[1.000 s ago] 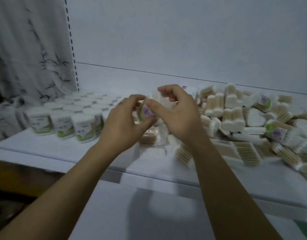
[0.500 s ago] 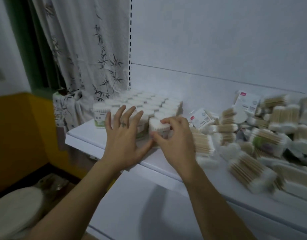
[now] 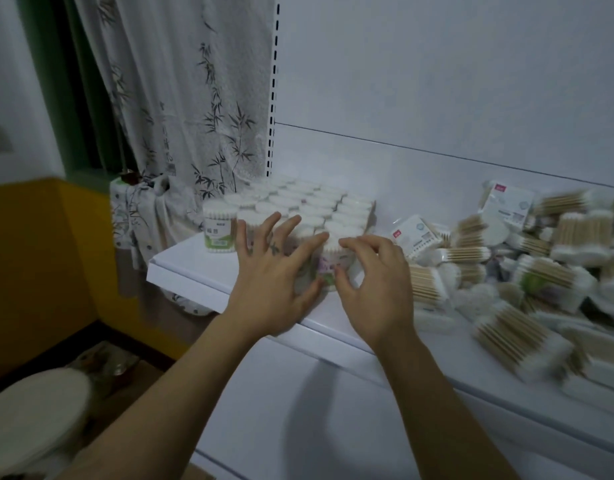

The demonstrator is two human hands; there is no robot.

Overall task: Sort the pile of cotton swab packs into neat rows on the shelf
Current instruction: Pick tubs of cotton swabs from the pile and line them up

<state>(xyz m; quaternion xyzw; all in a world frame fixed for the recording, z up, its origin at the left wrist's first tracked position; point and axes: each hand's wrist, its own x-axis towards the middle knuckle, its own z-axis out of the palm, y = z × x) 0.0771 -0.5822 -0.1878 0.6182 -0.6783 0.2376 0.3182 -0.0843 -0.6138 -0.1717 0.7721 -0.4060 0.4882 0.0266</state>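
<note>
**Round pack at end of front row, both hands on it**

Materials: the shelf [image 3: 191,268] is smooth white board with a square front lip. The round pack [image 3: 331,268] is a clear cylinder with white cotton tips packed flat across the top and a purple-and-green label on its side. It stands upright on the shelf, at the right end of the nearest of the rows [image 3: 298,206]. The rows are like cylinders, their tops a pebbled white field beyond the fingertips. Right of the right-hand fingers lies the pile [image 3: 506,271]: packs of pale wooden sticks with fluffy white ends, at all angles, partly blurred. Left of the rows hangs a thin white curtain [image 3: 181,98] with a bamboo print.

Hands: the left hand [image 3: 271,285] is flat, fingers straight and fanned apart against the front-row packs, thumb touching the round pack's left side. The right hand [image 3: 374,282] is arched, fingers curled over the pack's top rim, thumb on its front, clamped on it.
</note>
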